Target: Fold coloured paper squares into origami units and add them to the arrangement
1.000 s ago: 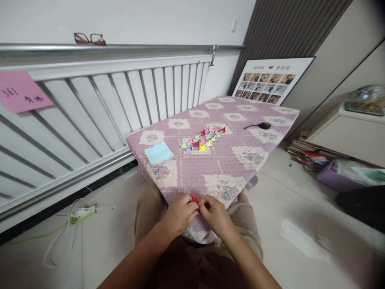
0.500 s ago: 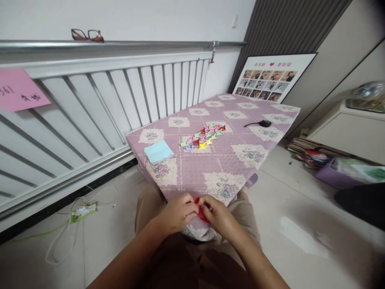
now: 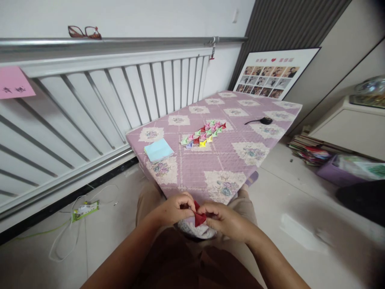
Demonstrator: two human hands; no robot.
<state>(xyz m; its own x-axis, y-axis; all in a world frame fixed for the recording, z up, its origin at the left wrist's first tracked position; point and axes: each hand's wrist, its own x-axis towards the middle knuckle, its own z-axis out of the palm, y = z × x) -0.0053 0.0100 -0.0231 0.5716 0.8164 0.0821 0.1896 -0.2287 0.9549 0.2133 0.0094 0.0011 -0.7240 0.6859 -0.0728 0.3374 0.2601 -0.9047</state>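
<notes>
A piece of folded red paper [image 3: 199, 219] is between my two hands at the near corner of the cloth-covered table [image 3: 192, 170]. My left hand [image 3: 175, 208] pinches its left side, thumb and fingers bent round the edge. On the other side, my right hand [image 3: 224, 220] grips the paper with thumb and forefinger. Parts of the paper are hidden behind my fingers. Beyond my hands, several small folded paper pieces [image 3: 203, 143] in red, pink, green, yellow and purple stand in rows. To their left lies a stack of light blue square paper [image 3: 158, 150].
A black object with a cord [image 3: 266, 121] lies on the table's right side. Along the left wall runs a white radiator [image 3: 117, 94], with glasses [image 3: 84, 32] on the pipe above. A power strip [image 3: 86, 210] with cables is on the floor. A photo board [image 3: 270, 74] leans at the back.
The red paper has turned and now shows a broader, pointed face. My right hand has shifted slightly right and down, its wrist turned. My left hand still pinches the paper.
</notes>
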